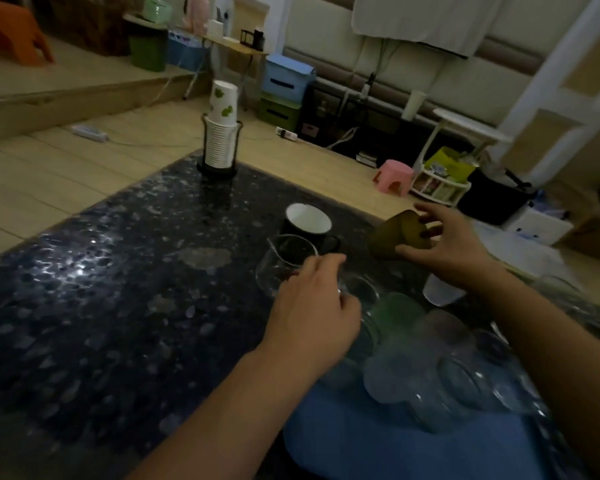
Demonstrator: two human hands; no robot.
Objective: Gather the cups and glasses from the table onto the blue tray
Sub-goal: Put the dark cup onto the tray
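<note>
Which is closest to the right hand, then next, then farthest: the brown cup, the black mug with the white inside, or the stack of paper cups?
1. Brown cup, held in the right hand.
2. Black mug with the white inside, to its left.
3. Stack of paper cups, at the table's far end.

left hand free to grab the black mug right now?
Probably not yet: the left hand is gripping the glass pitcher, which stands between it and the black mug.
</note>
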